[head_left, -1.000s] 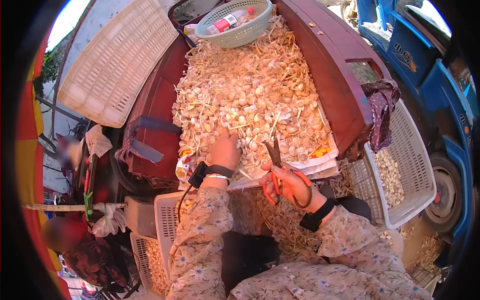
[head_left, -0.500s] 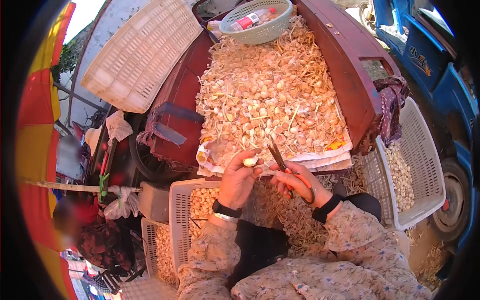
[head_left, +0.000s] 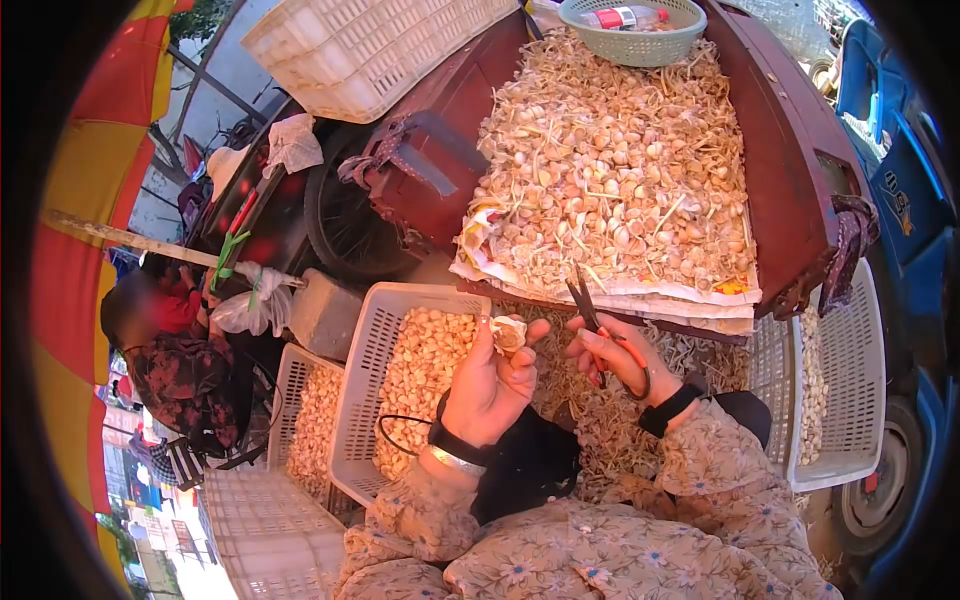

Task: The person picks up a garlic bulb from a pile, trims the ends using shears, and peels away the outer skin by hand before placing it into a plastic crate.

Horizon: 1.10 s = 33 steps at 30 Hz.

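My left hand (head_left: 490, 385) pinches a garlic clove (head_left: 508, 334) with papery brown skin between thumb and fingers. Just to its right, my right hand (head_left: 625, 358) is wrapped round red-handled scissors (head_left: 602, 345), whose dark blades point up and to the left, apart from the clove. Beyond both hands lies a large heap of garlic cloves and dry stalks (head_left: 610, 180) on a sheet in a red cart (head_left: 790, 130). Left of my left hand, a white crate (head_left: 352, 400) holds peeled-looking pale cloves (head_left: 425, 350).
A green basket (head_left: 640, 45) with a bottle sits on the heap. Another white crate (head_left: 865, 370) with cloves stands at the right, a smaller one (head_left: 287, 400) at the left. Dry husks (head_left: 620, 440) cover the ground below my hands. A seated person (head_left: 190, 380) is at the far left.
The view has turned left, so the cart appears farther right. My left hand has tilted the clove, now showing its brown skin. The scissors remain in my right hand.
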{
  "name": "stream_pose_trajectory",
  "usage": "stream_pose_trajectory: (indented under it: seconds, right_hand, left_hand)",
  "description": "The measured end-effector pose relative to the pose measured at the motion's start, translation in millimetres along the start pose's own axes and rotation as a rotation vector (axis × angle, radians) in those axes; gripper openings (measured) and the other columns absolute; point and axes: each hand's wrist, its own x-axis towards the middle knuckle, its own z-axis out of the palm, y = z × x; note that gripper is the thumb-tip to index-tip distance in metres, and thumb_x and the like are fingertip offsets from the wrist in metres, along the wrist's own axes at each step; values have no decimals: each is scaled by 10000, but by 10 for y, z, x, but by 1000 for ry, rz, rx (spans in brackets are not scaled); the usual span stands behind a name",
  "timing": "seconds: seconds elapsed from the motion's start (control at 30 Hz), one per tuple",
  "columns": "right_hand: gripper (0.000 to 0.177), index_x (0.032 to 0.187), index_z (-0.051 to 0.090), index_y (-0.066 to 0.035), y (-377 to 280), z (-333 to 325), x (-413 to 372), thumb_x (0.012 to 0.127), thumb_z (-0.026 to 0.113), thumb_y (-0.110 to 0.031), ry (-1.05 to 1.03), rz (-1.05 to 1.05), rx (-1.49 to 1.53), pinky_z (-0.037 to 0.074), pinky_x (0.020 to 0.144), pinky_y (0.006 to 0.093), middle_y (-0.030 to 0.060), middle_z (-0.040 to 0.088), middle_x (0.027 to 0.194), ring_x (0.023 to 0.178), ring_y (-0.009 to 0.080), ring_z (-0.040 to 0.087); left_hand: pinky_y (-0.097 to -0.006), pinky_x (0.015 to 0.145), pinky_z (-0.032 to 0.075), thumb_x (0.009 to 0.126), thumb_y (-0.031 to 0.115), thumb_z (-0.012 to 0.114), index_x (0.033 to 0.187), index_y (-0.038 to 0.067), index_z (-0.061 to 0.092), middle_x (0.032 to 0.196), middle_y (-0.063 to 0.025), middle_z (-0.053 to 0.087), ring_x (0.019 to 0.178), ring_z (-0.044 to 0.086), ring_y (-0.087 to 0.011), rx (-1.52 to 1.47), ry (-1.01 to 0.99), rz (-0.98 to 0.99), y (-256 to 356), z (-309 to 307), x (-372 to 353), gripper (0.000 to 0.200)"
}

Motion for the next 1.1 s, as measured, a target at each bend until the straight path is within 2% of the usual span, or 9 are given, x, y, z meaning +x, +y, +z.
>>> stream_pose_trajectory:
  seconds: [0.2,0.43,0.5,0.63,0.7,0.8,0.9,0.97,1.1]
  right_hand:
    - [427,1145,484,-35,91,-63,-41,872,547,-356,21,13,-48,408,473,184,42,590,835,638,60,532]
    - [412,1153,447,3,53,-227,-238,902,503,-319,153,15,163,428,502,211,66,574,847,641,81,534]
    - [410,1156,440,10,4,-265,-285,906,494,-311,171,38,186,428,500,211,77,574,854,643,88,535]
    - [377,1067,483,-41,29,-346,-265,882,524,-367,211,-1,213,385,414,201,43,559,813,551,75,504]
    - [367,1058,481,-33,-19,-383,-261,889,517,-356,225,-15,230,394,423,207,55,567,821,544,77,502]
    - [362,1068,478,-29,-18,-425,-291,892,516,-343,248,-10,259,401,432,210,67,570,838,548,77,502]
    - [372,1107,461,-14,-105,-443,-279,900,501,-321,307,0,299,411,459,221,86,567,850,579,92,514]
    - [393,1153,438,11,-138,-432,-286,911,475,-297,339,7,294,424,500,237,104,561,848,632,115,537]
    - [385,1158,441,10,-108,-450,-265,906,490,-277,303,-10,272,436,518,244,120,574,882,639,118,546]
  left_hand:
    - [-192,543,470,936,348,398,1075,78,486,1035,-160,580,674,571,-121,115,67,-22,-98,52,142,315]
    - [-247,579,491,949,316,380,1180,75,428,996,-150,576,815,581,-195,545,184,-469,-71,156,628,338]
    - [-245,590,502,953,308,367,1178,74,426,1011,-168,568,820,587,-213,652,181,-334,-18,495,1028,330]
    - [-282,726,523,926,398,402,1147,-77,389,1123,-219,504,974,570,-277,552,-332,115,265,1877,2062,524]
    - [-313,761,509,889,437,466,1206,-94,346,1171,-221,467,973,566,-292,612,-379,307,418,2300,2360,630]
    - [-323,741,506,866,298,533,1223,-69,373,1171,-203,466,940,578,-281,1168,-179,315,268,1942,2739,537]
    - [-296,645,500,799,188,620,1016,-7,592,813,-64,624,737,620,-207,1919,-150,501,191,1102,3048,293]
    - [-330,698,490,754,141,650,1027,19,598,920,-116,610,826,605,-257,2326,-134,503,130,738,2911,304]
    - [-376,779,457,676,68,676,1042,52,598,1026,-167,544,949,542,-320,2396,-240,826,47,247,2702,375]
